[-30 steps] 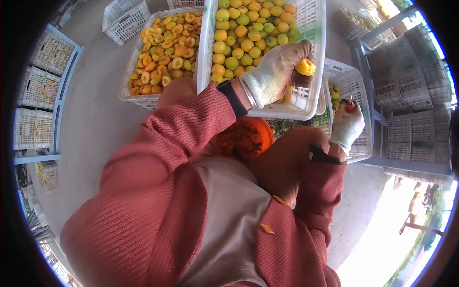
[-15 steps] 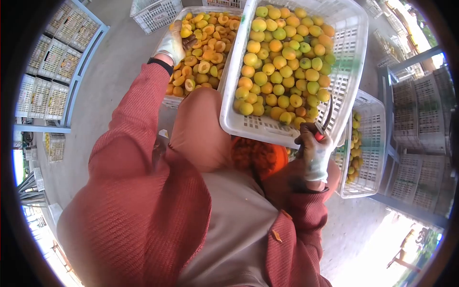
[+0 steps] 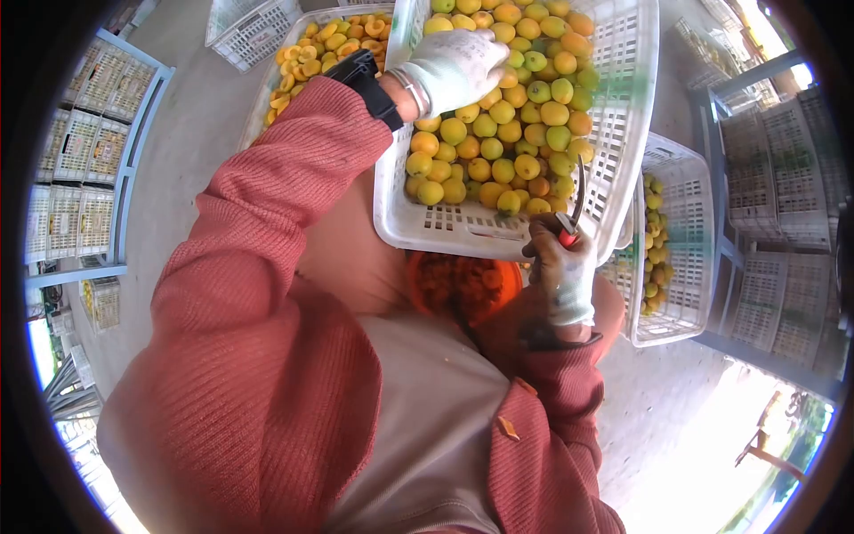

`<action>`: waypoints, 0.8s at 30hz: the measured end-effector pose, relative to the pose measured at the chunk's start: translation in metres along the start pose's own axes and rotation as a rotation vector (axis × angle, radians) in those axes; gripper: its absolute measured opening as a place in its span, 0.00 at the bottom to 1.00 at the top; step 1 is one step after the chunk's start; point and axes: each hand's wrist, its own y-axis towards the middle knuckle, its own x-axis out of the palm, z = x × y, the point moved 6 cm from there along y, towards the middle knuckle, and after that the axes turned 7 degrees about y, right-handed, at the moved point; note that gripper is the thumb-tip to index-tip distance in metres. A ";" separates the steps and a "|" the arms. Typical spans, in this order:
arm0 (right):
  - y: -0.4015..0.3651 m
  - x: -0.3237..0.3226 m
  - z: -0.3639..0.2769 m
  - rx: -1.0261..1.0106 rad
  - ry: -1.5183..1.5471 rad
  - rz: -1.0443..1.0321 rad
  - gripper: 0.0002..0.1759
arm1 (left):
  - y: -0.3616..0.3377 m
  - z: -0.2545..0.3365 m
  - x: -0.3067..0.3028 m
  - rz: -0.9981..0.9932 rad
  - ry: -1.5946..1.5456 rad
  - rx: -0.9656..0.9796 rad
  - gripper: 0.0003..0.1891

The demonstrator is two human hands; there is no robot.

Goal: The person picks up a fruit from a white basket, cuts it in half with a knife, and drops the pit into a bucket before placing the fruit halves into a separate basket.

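My left hand [image 3: 458,69], in a pale glove, reaches over the white crate [image 3: 427,233] of whole yellow-orange fruit [image 3: 503,169]. Its fingertips are among the fruit near the crate's upper middle, and whether they grip one cannot be made out. By the crate's lower right corner, my right hand [image 3: 562,267], gloved with dark-stained fingers, is closed round the red handle of a curved knife [image 3: 580,200]. The blade points up along the crate's inner side. Halved fruit [image 3: 329,40] fills another crate at the upper left, partly behind my left arm.
Between my legs is an orange bucket [image 3: 514,287] with dark orange pieces inside. A crate with more fruit [image 3: 703,240] stands at the right. Racks of stacked crates line the left [image 3: 129,169] and right sides. A white crate [image 3: 245,36] sits on the floor at the upper left.
My left hand has moved right from the halved fruit to the whole fruit. My right hand, still holding the knife, is slightly farther left. The view has shifted a little.
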 end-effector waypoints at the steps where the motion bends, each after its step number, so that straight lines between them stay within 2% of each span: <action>1: -0.001 -0.001 -0.001 -0.008 -0.020 -0.005 0.06 | 0.008 0.003 0.033 -0.064 0.132 0.026 0.14; 2: -0.002 -0.002 -0.002 0.007 -0.035 -0.007 0.05 | 0.019 0.004 0.065 -0.292 0.283 0.046 0.15; 3: -0.003 -0.003 -0.002 0.006 -0.033 -0.003 0.05 | 0.021 -0.002 0.091 -0.376 0.436 0.070 0.14; 4: -0.003 -0.003 -0.002 -0.013 -0.030 -0.007 0.05 | 0.020 -0.005 0.103 -0.648 0.570 0.041 0.13; 7: -0.007 -0.007 -0.002 -0.029 -0.015 -0.001 0.05 | 0.025 -0.018 0.124 -0.586 0.570 -0.039 0.18; 9: -0.005 -0.005 -0.004 -0.118 -0.028 -0.064 0.05 | 0.030 -0.021 0.133 -0.635 0.634 -0.035 0.21; 11: -0.006 -0.010 -0.002 -0.122 -0.025 -0.045 0.05 | 0.034 -0.027 0.130 -0.546 0.724 -0.135 0.22; 12: -0.007 -0.012 -0.001 -0.115 -0.020 -0.040 0.05 | 0.031 -0.018 0.120 -0.641 0.777 -0.099 0.23; 16: -0.006 -0.012 -0.001 -0.120 -0.012 -0.040 0.05 | 0.027 -0.015 0.105 -0.655 0.621 -0.231 0.23; 19: -0.007 -0.011 -0.003 -0.126 -0.025 -0.039 0.05 | 0.025 -0.023 0.131 -0.761 0.698 -0.154 0.21; 20: -0.007 -0.011 -0.003 -0.121 -0.028 -0.040 0.06 | 0.030 -0.033 0.161 -0.789 0.722 0.018 0.20; 24: -0.010 -0.011 -0.007 -0.100 -0.095 -0.027 0.06 | 0.020 -0.024 0.130 -0.781 0.651 -0.040 0.21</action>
